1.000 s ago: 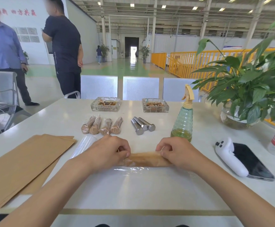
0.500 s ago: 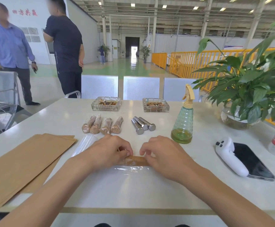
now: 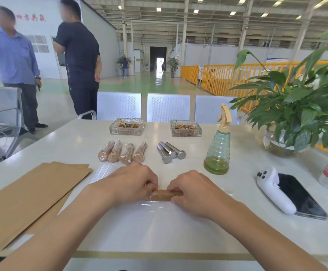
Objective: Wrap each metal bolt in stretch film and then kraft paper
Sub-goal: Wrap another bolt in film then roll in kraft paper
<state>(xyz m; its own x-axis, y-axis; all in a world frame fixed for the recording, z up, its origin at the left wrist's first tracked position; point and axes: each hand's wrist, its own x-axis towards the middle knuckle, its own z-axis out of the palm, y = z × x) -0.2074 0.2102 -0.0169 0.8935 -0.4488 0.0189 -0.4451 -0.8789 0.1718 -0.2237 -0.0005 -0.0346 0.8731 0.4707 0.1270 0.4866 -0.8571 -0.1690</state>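
Glass ashtrays [image 3: 126, 126] [image 3: 185, 128] hold butts; both hands' fingers [image 3: 153, 185] pinch paper-wrapped bolt [image 3: 162, 195] on film [image 3: 149, 216]

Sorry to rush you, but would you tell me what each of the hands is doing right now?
Left hand: fingers curled, pinching the left end of the paper-wrapped bolt.
Right hand: fingers curled, gripping its right end.

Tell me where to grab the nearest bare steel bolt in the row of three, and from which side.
Grip the nearest bare steel bolt by its smooth round shank, behind the wider head that faces you. Come from above and from its left: that side is free, while the next bolt lies against its right.
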